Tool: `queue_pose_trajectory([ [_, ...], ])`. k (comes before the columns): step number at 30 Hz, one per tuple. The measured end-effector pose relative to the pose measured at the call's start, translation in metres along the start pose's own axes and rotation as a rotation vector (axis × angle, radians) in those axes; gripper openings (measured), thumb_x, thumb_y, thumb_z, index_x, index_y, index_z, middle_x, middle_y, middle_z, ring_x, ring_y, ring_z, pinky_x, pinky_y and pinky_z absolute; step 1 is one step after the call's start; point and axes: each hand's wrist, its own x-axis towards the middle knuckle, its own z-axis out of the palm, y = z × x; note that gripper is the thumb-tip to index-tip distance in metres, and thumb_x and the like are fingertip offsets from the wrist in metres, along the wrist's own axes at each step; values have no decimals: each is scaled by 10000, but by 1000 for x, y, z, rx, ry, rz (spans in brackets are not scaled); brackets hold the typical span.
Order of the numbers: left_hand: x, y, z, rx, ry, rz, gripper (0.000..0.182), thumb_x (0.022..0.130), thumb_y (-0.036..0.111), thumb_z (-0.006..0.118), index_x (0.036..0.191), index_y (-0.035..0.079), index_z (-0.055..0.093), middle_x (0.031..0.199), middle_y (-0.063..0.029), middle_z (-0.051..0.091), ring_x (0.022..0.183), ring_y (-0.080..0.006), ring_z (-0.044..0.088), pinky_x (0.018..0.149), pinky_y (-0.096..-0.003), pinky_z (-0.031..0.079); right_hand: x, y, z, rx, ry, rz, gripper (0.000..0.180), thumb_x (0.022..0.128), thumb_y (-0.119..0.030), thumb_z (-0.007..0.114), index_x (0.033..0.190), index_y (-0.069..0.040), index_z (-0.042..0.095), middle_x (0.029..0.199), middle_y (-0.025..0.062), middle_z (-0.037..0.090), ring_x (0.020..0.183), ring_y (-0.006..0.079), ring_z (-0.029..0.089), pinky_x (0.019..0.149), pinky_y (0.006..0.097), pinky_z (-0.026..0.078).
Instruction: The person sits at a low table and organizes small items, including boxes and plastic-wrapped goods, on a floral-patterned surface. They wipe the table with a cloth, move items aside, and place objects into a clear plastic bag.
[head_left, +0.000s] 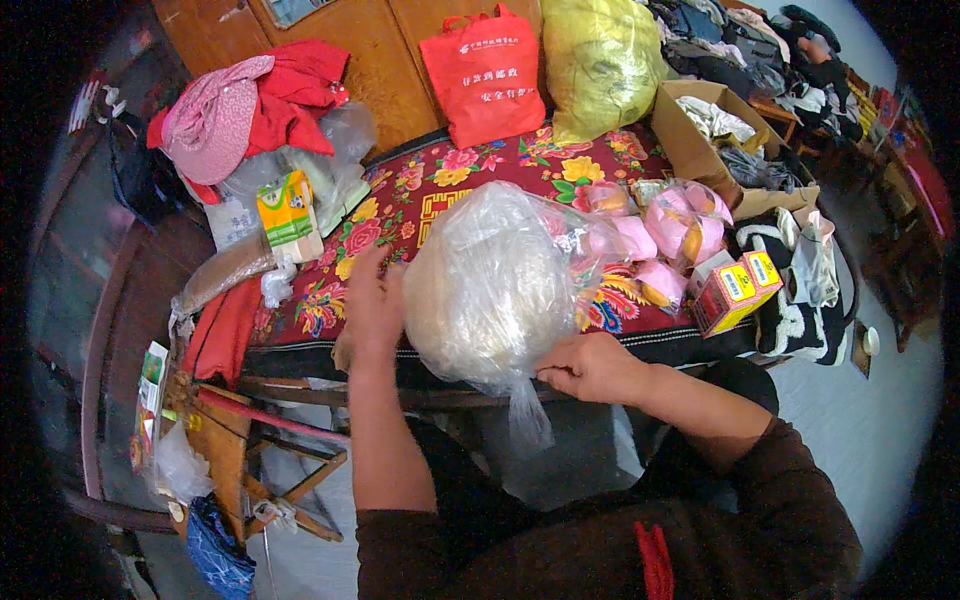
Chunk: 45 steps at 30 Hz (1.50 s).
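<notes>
A large clear plastic bag (491, 292) with whitish contents rests on the front part of a red floral cloth (450, 169). Its gathered end hangs over the front edge. My right hand (596, 367) is at the bag's lower right, thumb and fingers pinching the plastic near the gathered neck. To the left of the bag, my left hand (375, 304) is raised with its fingers pointing away from me; it is blurred, and whether it touches the bag cannot be told. Pink-wrapped packets (686, 225) in clear plastic lie to the right of the bag.
A red tote bag (484, 82), a stuffed yellow bag (604, 67) and an open cardboard box (694, 150) stand behind. Red-and-yellow boxes (735, 292) sit at right. A pink cap (214, 124) and a tissue pack (289, 214) lie left. A wooden folding stool (225, 450) stands lower left.
</notes>
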Motion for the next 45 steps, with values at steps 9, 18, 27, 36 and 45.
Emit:
queue_pose_trajectory([
  [9, 6, 74, 82, 59, -144, 264, 533, 1020, 235, 625, 1521, 66, 551, 1611, -189, 506, 1542, -404, 394, 1270, -565, 265, -5, 8, 3, -112, 17, -72, 186, 982, -288, 673, 1007, -111, 723, 868, 119, 691, 815, 361, 722, 723, 504, 596],
  [18, -35, 81, 74, 279, -526, 255, 478, 1065, 338, 525, 1461, 96, 637, 1598, -127, 544, 1522, -372, 429, 1244, -580, 286, -10, 7, 4, -200, 72, -157, 160, 952, -247, 692, 1032, -111, 713, 848, 96, 688, 759, 338, 712, 657, 500, 586],
  [27, -41, 49, 20, 29, -217, 204, 535, 970, 245, 685, 1438, -3, 607, 1509, -273, 570, 1426, -425, 520, 1198, -515, 392, -1, 14, -7, -316, 278, -104, 907, 751, -240, 917, 1536, -117, 480, 1619, 250, 395, 1452, 472, 449, 1169, 581, 401],
  [36, -61, -9, -5, 58, -426, -399, 695, 1072, 445, 546, 1582, -17, 446, 1545, -292, 537, 1465, -427, 486, 1223, -440, 367, 6, 51, 10, 50, 184, 200, 1088, 862, -554, 831, 1634, 21, 323, 1700, 315, 270, 1551, 488, 332, 1271, 498, 320],
  [45, -84, -25, 33, -296, -311, -651, 865, 1052, 486, 600, 1657, -42, 281, 1619, -260, 456, 1468, -332, 479, 1200, -404, 385, 18, 53, 19, 258, 192, 300, 1026, 935, -538, 765, 1627, 63, 305, 1671, 321, 339, 1564, 434, 342, 1282, 466, 296],
])
